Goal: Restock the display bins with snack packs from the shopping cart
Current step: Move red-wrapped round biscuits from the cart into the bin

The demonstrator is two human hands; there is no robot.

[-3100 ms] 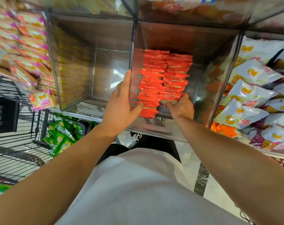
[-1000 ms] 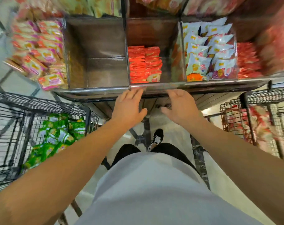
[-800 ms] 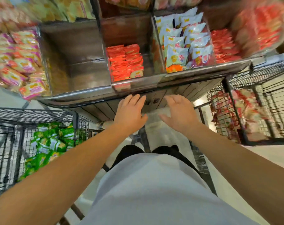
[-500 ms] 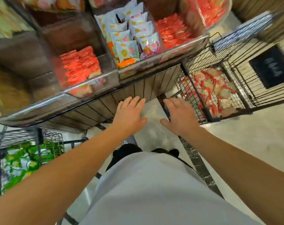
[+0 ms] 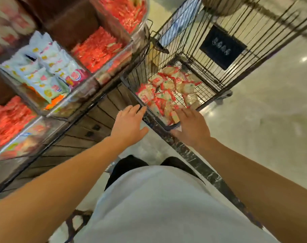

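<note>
A black wire shopping cart stands at the upper right, with a heap of red-and-white snack packs on its floor. My left hand is stretched out flat just left of the cart's near corner and holds nothing. My right hand reaches over the cart's near rim, fingers straight, just short of the packs. The clear display bins run along the left, holding red packs and white packs.
A wood-slat base sits under the bins. A dark marble strip crosses the pale floor by my feet. A black sign hangs on the cart's far wall. Open floor lies to the right.
I have turned right, away from the bin of red packs, and both hands have left it. The cart with red-and-white packs has come in front of my hands.
</note>
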